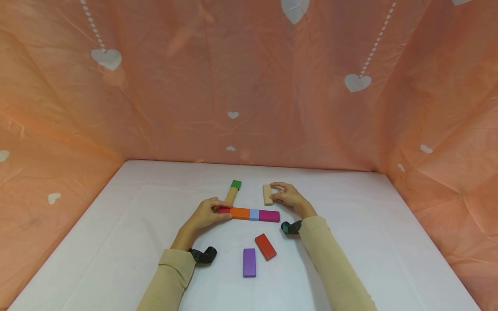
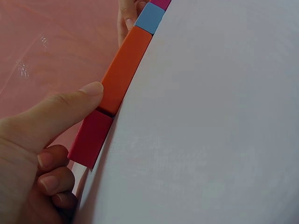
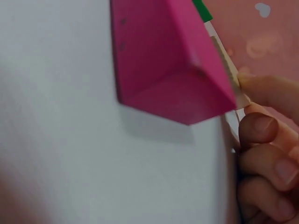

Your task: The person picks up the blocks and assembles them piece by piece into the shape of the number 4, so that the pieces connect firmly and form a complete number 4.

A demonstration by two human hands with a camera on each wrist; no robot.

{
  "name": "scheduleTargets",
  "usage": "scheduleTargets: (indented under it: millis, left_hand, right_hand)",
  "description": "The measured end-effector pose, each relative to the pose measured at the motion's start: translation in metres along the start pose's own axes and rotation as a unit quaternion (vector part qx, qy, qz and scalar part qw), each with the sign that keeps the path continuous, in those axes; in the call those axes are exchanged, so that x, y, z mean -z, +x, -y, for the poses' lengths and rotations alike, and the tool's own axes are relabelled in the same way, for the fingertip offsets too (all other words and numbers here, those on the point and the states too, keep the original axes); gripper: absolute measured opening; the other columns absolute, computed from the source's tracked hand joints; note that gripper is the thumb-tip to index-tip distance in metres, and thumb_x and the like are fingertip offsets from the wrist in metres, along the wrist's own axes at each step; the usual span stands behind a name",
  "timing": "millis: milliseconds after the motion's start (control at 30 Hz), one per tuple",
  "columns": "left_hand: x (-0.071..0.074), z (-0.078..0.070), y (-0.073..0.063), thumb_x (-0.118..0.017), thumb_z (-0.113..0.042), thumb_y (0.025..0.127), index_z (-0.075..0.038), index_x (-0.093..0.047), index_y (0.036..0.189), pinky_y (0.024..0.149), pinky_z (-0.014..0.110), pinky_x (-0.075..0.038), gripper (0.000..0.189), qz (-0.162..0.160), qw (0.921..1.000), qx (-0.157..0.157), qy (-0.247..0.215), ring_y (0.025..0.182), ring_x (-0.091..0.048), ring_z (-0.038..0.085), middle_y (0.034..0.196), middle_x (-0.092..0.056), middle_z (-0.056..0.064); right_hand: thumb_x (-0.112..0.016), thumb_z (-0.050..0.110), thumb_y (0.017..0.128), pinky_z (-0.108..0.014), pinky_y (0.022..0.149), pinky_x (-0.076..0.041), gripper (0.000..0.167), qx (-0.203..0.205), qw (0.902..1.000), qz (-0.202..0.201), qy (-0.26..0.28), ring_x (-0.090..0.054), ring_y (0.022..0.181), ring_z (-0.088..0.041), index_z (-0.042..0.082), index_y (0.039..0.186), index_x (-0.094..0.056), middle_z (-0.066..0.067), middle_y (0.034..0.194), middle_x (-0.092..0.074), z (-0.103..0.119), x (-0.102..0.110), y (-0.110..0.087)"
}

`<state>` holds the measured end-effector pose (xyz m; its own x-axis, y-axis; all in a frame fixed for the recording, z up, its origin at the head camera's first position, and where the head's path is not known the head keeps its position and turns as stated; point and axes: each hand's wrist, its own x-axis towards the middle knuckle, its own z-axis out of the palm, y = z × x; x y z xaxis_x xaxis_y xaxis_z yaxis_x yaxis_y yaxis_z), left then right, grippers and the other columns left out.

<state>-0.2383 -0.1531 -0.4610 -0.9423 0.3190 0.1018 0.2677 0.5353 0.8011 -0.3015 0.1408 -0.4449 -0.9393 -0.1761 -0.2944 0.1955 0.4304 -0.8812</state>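
My left hand [image 1: 205, 214] is at the left end of a row of blocks, pinching across the joint of a crimson block [image 2: 91, 140] and an orange block [image 1: 240, 214]. In the left wrist view its thumb lies against the orange block's edge. A light blue block [image 1: 254, 214] and a magenta block [image 1: 269, 216] continue the row rightward. Behind the row, my right hand [image 1: 291, 197] holds a plain wooden block [image 1: 267, 195] by its right side, index finger near the far end and thumb nearer me. The magenta block partly hides this block in the right wrist view.
From the row's left part another plain wooden block [image 1: 231, 195] runs away from me, with a green block [image 1: 236, 184] at its far end. Closer to me lie a purple block [image 1: 249, 262] and a tilted red block [image 1: 266, 247]. An orange curtain [image 1: 249, 86] borders the white table [image 1: 350, 259].
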Motion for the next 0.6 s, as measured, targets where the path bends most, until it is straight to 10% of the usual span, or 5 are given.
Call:
scheduleTargets:
  millis: [133, 367, 600]
  left_hand:
    - [0.0000, 0.0003, 0.0008, -0.078, -0.018, 0.079, -0.007, -0.074, 0.106, 0.065, 0.021, -0.029, 0.030, -0.002, 1.0000, -0.003, 0.002, 0.076, -0.039, 0.013, 0.075, -0.044, 0.002]
    - [0.0002, -0.0007, 0.0008, -0.078, -0.018, 0.079, -0.008, -0.074, 0.107, 0.065, 0.021, -0.029, 0.030, -0.002, 1.0000, 0.001, -0.001, 0.076, -0.039, 0.013, 0.076, -0.044, 0.001]
    - [0.0002, -0.0004, 0.0002, -0.078, -0.017, 0.079, -0.006, -0.074, 0.107, 0.065, 0.021, -0.029, 0.030, -0.004, 1.0000, -0.003, 0.003, 0.075, -0.039, 0.013, 0.076, -0.046, 0.004]
  right_hand:
    - [-0.068, 0.013, 0.086, -0.020, 0.064, -0.039, 0.054, -0.004, 1.0000, 0.000, 0.007, -0.048, 0.079, -0.010, 0.010, 0.137, -0.051, -0.012, 0.131, -0.054, 0.0004, -0.0014, -0.0002]
    - [-0.068, 0.011, 0.085, -0.022, 0.059, -0.034, 0.055, 0.018, 0.9998, -0.003, -0.007, -0.040, 0.060, -0.009, 0.006, 0.137, -0.050, 0.005, 0.070, -0.047, 0.0034, -0.0046, -0.0011]
    - [-0.069, 0.014, 0.086, -0.020, 0.052, -0.033, 0.054, -0.003, 1.0000, -0.001, 0.001, -0.037, 0.055, -0.008, 0.011, 0.137, -0.051, 0.000, 0.091, -0.056, 0.0072, -0.0069, -0.0036]
